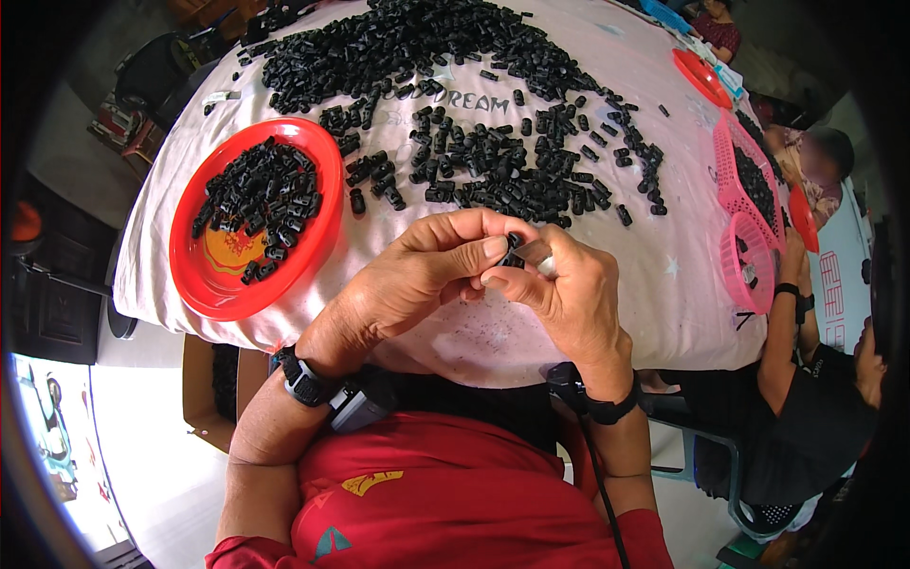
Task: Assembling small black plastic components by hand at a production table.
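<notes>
Close to the table's near edge my two hands meet at the middle. My left hand [408, 270] is closed, pinching a small black plastic piece [513, 243] between thumb and fingers. My right hand [583, 289] grips a short flat metal blade [537, 254], which lies against the piece or just beside it; exact contact is hard to make out. Beyond my hands a loose spread of similar black pieces [474, 156] covers the cloth. To the left stands a red plate [329, 204] with more black pieces on it.
A large heap of black pieces [408, 43] lies at the far side of the pale pink tablecloth [664, 313]. At right stand a pink basket [728, 180], a round pink basket [730, 280] and a co-worker's arm [782, 332]. A cardboard box [199, 398] sits below left.
</notes>
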Demonstrator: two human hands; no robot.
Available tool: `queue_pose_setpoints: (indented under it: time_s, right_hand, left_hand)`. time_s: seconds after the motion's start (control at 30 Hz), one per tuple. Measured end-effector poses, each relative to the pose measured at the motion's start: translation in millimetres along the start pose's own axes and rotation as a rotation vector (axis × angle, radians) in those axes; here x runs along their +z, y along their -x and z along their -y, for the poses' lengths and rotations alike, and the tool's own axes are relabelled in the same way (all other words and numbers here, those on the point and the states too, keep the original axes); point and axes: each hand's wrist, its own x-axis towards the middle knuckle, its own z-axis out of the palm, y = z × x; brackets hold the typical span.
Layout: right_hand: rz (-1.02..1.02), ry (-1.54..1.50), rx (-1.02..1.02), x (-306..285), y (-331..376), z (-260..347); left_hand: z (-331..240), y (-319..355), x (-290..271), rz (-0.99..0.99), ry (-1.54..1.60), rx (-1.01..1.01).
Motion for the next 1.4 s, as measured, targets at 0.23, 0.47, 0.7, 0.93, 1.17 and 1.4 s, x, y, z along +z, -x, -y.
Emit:
queue_pose_setpoints:
  time_s: [0.23,0.47,0.7,0.93,1.17,1.4]
  right_hand:
    - [0.038,0.011,0.018,3,0,-2]
    - [0.009,-0.186,0.063,-9,3,4]
    - [0.018,-0.51,0.085,-2,-1,7]
    - [-0.008,-0.606,0.149,-2,-3,11]
    - [-0.165,-0.585,0.134,4,-1,4]
    - [-0.052,-0.391,0.097,2,1,14]
  left_hand:
    - [2,-2,0,0.012,-0.022,0.045]
    - [-4,1,0,0.015,0.084,0.011]
    - [-3,0,3,0.016,0.144,0.01]
    - [-4,0,0,0.02,0.161,-0.037]
    - [-6,-1,9,-0.033,0.226,0.062]
    - [-1,-3,-3,-0.017,0.119,0.126]
